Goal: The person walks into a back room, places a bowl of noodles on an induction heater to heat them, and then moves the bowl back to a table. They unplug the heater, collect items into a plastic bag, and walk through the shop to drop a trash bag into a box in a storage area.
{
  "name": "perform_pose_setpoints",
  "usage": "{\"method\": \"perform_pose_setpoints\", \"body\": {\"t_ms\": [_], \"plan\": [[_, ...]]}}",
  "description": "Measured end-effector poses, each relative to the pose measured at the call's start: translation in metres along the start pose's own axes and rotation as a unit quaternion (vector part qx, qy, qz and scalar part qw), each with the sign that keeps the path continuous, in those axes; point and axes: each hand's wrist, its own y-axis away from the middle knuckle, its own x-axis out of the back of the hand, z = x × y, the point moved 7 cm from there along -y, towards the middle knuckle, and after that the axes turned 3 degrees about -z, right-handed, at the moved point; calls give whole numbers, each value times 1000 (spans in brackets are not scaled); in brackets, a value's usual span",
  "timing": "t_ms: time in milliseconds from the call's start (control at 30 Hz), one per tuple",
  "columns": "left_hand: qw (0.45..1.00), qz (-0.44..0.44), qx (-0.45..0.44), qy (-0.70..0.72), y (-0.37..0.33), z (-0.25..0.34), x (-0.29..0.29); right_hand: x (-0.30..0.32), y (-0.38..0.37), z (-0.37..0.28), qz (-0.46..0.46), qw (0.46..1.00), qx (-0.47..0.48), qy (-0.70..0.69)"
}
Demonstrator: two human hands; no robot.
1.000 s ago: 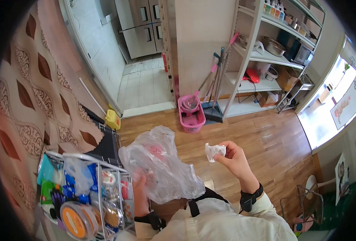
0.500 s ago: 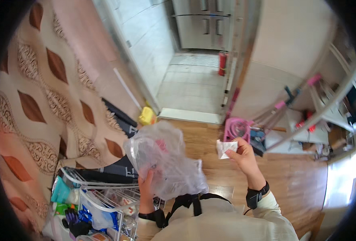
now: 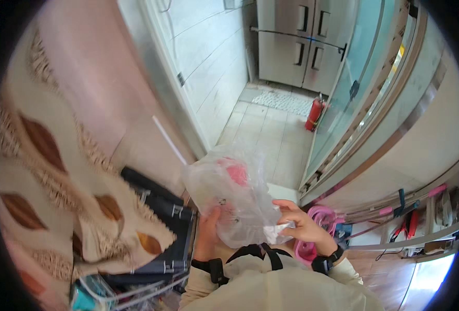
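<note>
A clear, crumpled plastic bag (image 3: 245,202) with something pink inside hangs in front of my body. My left hand (image 3: 207,230) grips its left side, the fingertips partly covered by the film. My right hand (image 3: 304,224) is at the bag's right side, fingers bent, with a small white paper-like piece (image 3: 278,233) at the thumb against the bag. The edge between this piece and the film is hard to make out.
Ahead, a doorway with a glass door (image 3: 338,103) leads to a tiled floor, a red fire extinguisher (image 3: 315,114) and a steel fridge (image 3: 304,44). A patterned cloth (image 3: 100,207) and a wire rack (image 3: 151,294) stand left. Pink basin (image 3: 320,215) and shelves lie right.
My right hand has moved left with the white piece, from out beside me to the bag. The view has shifted closer to the doorway, and the wire rack has mostly left the picture.
</note>
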Motion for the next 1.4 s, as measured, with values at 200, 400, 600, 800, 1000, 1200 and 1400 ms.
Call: {"method": "perform_pose_setpoints", "body": {"t_ms": [200, 400, 600, 800, 1000, 1200, 1400], "plan": [[974, -169, 138, -64, -130, -12, -110, 100, -35, 113, 251, 920, -222, -205], [948, -26, 67, -311, -282, -21, -101, 257, -45, 151, 513, 818, -73, -249], [933, 8, -38, -357, -396, -16, -88, 365, -118, 185, 525, 820, -37, -226], [816, 81, -97, -564, -481, -38, -37, 441, -206, 209, 536, 823, -53, -179], [728, -156, -160, -648, -634, -95, -154, 498, -310, 239, 363, 926, -25, -104], [756, -307, 36, -578, -800, -245, -235, 582, -370, 251, 395, 913, -23, -94], [721, -291, -103, -620, -919, -274, -282, 656, -314, 301, 592, 761, -202, 174]]}}
